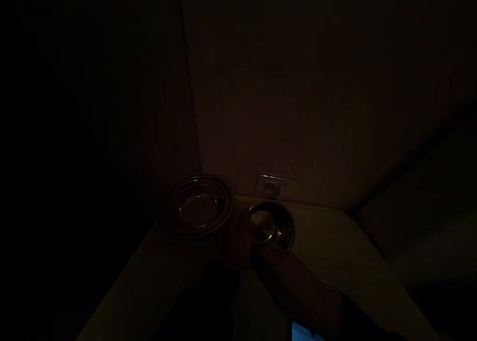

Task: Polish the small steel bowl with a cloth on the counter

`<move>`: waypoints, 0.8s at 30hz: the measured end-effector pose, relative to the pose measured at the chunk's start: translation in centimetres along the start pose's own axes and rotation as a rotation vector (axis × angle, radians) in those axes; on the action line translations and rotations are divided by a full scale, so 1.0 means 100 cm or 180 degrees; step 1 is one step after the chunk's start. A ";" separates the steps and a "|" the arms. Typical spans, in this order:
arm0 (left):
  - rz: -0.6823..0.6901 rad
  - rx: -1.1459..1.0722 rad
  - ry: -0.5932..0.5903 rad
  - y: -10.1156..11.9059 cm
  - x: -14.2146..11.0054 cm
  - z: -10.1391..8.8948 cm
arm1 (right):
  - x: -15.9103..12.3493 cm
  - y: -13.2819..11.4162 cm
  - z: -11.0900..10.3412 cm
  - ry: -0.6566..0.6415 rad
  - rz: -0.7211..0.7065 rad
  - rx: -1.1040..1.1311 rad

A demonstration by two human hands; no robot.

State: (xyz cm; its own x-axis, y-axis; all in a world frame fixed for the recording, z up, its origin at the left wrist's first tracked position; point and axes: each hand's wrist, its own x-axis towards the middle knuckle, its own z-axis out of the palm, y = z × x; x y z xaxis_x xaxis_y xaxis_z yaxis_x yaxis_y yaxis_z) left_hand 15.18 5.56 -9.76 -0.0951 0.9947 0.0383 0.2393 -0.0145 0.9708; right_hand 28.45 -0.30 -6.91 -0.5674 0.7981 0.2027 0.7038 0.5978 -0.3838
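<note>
The picture is very dark. A round, shiny metal bowl is in front of me near the wall, its mouth facing up toward me. My left hand is at the bowl's left side, its fingers against the rim. At the near edge, my right hand reaches in from the lower right and grips the bowl. Finger details are mostly lost in shadow. I cannot tell whether the bowl rests on the surface or is lifted slightly.
Wide metal dishes, apparently nested, sit to the left on the pale counter. A socket plate is on the wall behind the bowl. Part of a lit blue screen shows at the bottom edge.
</note>
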 end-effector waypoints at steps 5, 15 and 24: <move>-0.0014 0.0262 0.0062 -0.009 0.003 -0.003 | -0.014 0.020 -0.004 -0.0132 -0.0139 -0.0442; -0.0104 -0.0198 -0.0064 0.007 0.001 -0.003 | 0.002 0.001 0.000 -0.0056 0.0056 0.0136; 0.0122 -0.0049 -0.0151 -0.001 0.003 0.000 | -0.020 0.039 -0.013 -0.0078 -0.0515 -0.0938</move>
State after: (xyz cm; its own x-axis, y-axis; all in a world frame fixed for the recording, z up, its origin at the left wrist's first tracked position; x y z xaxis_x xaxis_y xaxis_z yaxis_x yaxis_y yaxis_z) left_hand 15.10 5.83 -9.84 -0.0401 0.9971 0.0645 0.2270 -0.0537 0.9724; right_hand 32.87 0.59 -7.67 -0.6894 0.6912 0.2168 0.6951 0.7155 -0.0706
